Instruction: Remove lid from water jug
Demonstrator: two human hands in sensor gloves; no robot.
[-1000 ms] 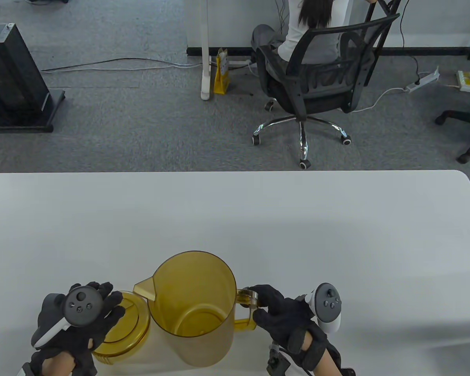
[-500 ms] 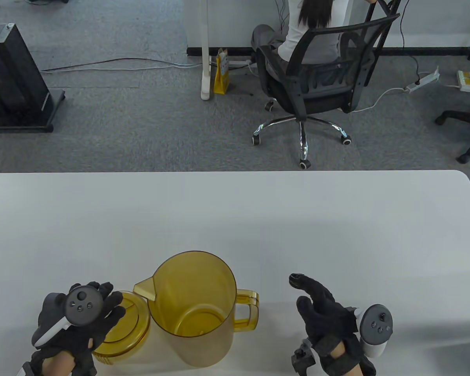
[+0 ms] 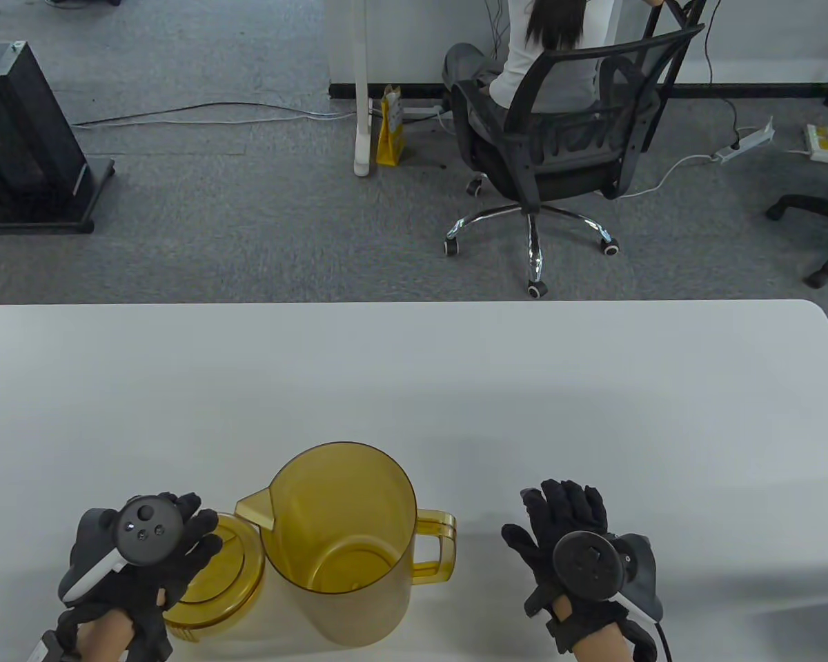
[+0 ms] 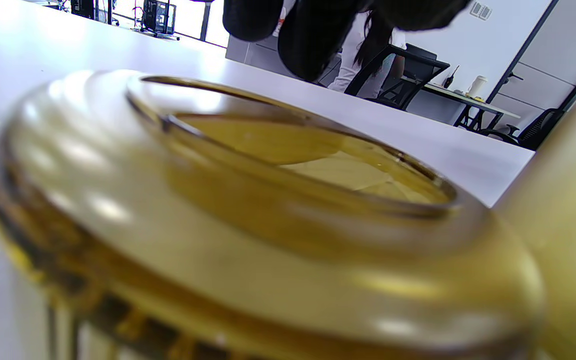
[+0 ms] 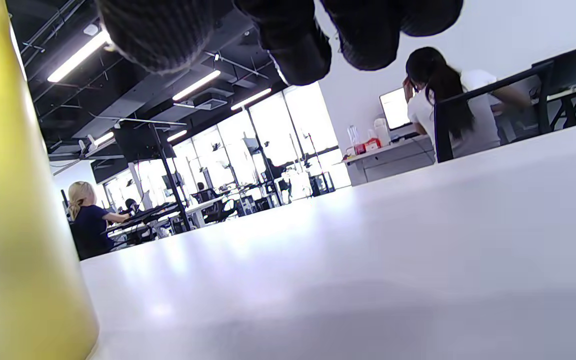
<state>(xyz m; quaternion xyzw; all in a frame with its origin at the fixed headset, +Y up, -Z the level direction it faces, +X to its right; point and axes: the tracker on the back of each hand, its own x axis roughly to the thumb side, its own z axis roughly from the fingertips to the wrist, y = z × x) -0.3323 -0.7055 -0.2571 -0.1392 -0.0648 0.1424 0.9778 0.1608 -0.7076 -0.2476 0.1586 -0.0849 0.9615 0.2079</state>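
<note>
L to R: left hand (image 3: 145,565), fingers spread, is resting over the amber lid (image 3: 214,586), apparently without gripping; lid is lying on the table (image 3: 414,386) beside the open, translucent water jug (image 3: 345,545). Right hand (image 3: 579,545) is lying flat, holding nothing. Lid is off; task looks done.

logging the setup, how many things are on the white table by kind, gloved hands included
Translucent amber plastic water jug: 1
Round translucent amber plastic lid: 1, lying beside the jug
Black-gloved hands: 2, left hand over the lid, right hand flat on the white table
Total: 4
</note>
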